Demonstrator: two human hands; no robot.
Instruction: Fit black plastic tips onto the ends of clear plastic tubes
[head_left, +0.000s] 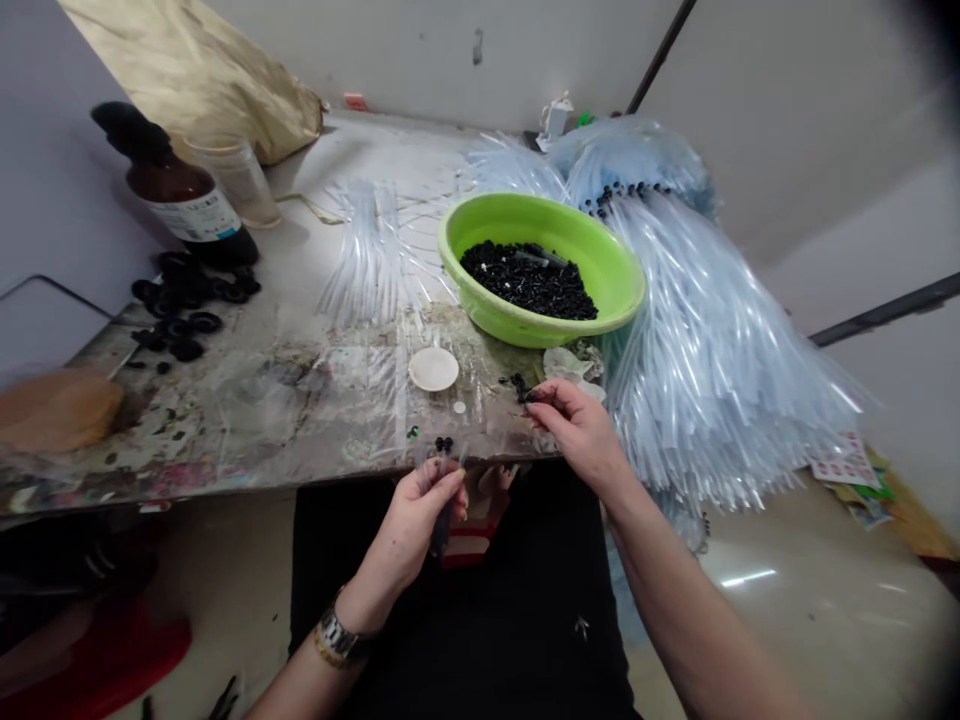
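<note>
My left hand (420, 510), below the table's front edge, is closed around a few clear plastic tubes (444, 462); black tips show at the top ends of some. My right hand (574, 425) pinches at a small pile of black plastic pieces (519, 384) on the tabletop. Whether a single piece is between its fingertips is too small to make out. Just beyond the pile stands a green basin (469, 310), heaped with many similar small black pieces (525, 280). A shallow white dish (434, 370) sits between the hands, slightly farther back.
A large bundle of clear tubes (720, 350) hangs over the table's right side. Loose tubes (375, 250) lie behind the dish. At the left stand a brown bottle (187, 205) and a clear cup (236, 180), with black round parts (180, 310) in front. A crumpled bag (574, 365) touches the basin.
</note>
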